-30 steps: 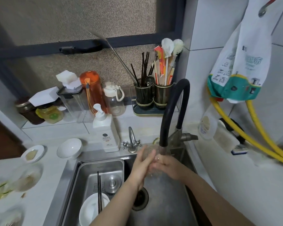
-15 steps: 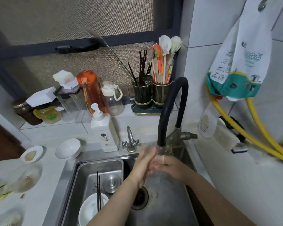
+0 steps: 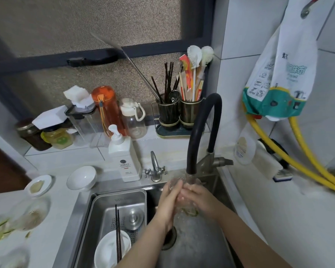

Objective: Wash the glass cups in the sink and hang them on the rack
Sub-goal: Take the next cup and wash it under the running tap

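Both hands, left hand [image 3: 169, 198] and right hand [image 3: 196, 198], are gripping the glass cup [image 3: 186, 206] right under the faucet [image 3: 191, 176] so water is rinsing it.

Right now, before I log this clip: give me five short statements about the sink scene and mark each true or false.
1. Both hands hold the glass cup under the black faucet hose. True: the left hand and right hand wrap it from either side.
2. The cup is already hung up. False: it is in the hands over the sink.
3. Dark chopsticks lie across a white bowl in the metal basin insert. True.
4. The white pump bottle stands to the right of the faucet. False: it stands to the left of it, behind the sink.
5. The orange bottle lies on its side. False: it stands upright on the ledge.
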The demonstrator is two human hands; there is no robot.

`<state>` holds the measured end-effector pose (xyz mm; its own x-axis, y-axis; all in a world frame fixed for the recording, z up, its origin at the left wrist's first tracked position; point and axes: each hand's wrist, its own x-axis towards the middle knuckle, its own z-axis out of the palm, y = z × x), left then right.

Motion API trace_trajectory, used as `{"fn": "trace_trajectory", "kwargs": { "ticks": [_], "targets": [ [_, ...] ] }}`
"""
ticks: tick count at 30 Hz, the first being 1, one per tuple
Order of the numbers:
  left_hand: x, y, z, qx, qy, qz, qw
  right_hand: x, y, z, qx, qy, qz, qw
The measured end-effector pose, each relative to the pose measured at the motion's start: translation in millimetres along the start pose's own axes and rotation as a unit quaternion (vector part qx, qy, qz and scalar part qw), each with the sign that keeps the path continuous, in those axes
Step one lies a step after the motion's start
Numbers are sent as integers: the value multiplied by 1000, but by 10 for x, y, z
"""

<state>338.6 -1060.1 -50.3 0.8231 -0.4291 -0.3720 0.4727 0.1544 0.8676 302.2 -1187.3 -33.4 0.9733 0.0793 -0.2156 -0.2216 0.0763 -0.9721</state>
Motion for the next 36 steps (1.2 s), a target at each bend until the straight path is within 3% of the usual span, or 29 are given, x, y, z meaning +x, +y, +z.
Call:
{"fn": "trace_trajectory", "kwargs": {
  "ticks": [2,7,10,13,16,20,23,26,30,32,36],
  "targets": [
    [1,56,21,25,27,0,999,-5,-27,56,13,-15,12,1000],
    [47,180,-37,161,53,-23,985,-65,-48,61,-280,-51,29,958],
    [17,111,-58,161,21,-30,986,-59,-125,31,-151,32,30,988],
    [-21,55,-31,98,1,-40,994,-39,-195,51,13,26,39,999],
    [5,103,-19,82,5,-29,996,-75,-203,86,-26,-9,41,999],
    [68,156,-67,102,24,-41,994,-122,-186,13,-120,7,40,992],
    [51,96,-91,77,-11,-36,996,-48,-146,-32,-43,78,71,993],
    [17,22,-86,38,-14,-33,999,16,-175,22,54,83,99,990],
    [68,87,-116,69,18,-31,997,-34,-157,90,-127,44,60,989],
    [73,93,-128,87,21,-35,995,-50,-133,100,-94,37,51,994],
    [-11,22,-72,120,10,1,993,12,-129,97,-33,108,62,992]
  ]
}}
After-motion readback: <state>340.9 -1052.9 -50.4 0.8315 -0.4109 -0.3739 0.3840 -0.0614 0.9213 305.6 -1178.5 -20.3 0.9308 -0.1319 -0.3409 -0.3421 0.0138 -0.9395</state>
